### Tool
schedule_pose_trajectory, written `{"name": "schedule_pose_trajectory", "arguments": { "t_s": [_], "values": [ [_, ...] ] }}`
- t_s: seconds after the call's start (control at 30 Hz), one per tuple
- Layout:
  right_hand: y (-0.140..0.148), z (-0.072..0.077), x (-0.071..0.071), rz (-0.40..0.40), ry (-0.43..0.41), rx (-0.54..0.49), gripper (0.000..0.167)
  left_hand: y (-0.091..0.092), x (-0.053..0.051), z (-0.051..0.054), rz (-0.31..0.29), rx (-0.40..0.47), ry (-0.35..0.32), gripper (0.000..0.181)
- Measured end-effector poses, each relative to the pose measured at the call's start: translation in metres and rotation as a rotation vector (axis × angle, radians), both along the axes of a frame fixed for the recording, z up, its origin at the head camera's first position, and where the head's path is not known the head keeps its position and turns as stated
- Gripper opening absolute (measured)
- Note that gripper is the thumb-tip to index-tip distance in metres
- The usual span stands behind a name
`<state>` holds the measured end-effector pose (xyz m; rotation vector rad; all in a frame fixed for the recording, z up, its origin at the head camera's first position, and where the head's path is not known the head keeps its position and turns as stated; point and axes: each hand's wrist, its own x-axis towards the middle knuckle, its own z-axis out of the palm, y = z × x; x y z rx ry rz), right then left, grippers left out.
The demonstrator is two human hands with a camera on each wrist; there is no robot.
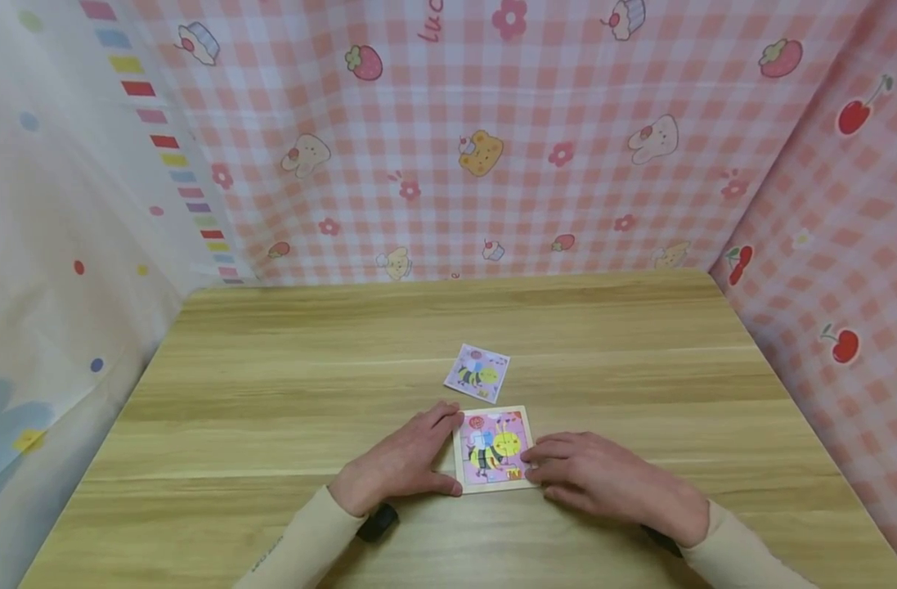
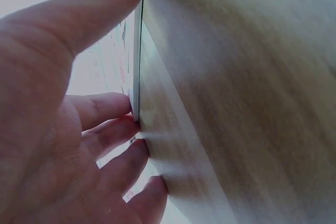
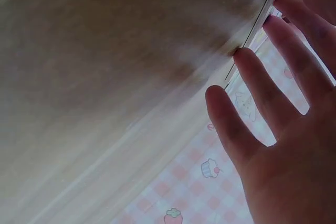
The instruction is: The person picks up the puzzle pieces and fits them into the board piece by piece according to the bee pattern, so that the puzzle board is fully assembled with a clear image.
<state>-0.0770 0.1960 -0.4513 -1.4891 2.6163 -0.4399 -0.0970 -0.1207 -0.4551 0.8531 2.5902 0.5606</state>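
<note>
A square wooden jigsaw puzzle (image 1: 495, 450) lies flat on the table, with a bee picture inside its pale frame. My left hand (image 1: 411, 454) holds the puzzle's left side, thumb at the near corner and fingers at the far corner. In the left wrist view, the frame's thin edge (image 2: 137, 61) runs between that thumb and the fingers. My right hand (image 1: 595, 474) touches the right edge, its fingertips over the frame and the picture's lower right part. The right wrist view shows the right fingers (image 3: 257, 82) fairly straight and spread along the edge.
Beyond the puzzle lies a printed card (image 1: 479, 374) with the same bee picture, tilted, near the frame's far edge. The wood-grain table (image 1: 271, 368) meets a pink checked curtain (image 1: 419, 164) at the back. Patterned cloth also hangs at the left and right sides.
</note>
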Motion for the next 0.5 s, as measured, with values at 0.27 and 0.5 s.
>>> {"name": "schedule_pose_trajectory", "arguments": {
  "t_s": [0.27,0.5],
  "values": [
    [-0.0020,0.0015,-0.0011,-0.037,-0.063,0.029,0.025,0.0008,-0.0019,-0.0002,0.005,-0.017,-0.017,0.097],
    [-0.0009,0.0059,-0.0021,-0.106,-0.200,-0.035,0.022,-0.0005,-0.0020,-0.0024,0.012,-0.012,-0.028,0.096]
  ]
}}
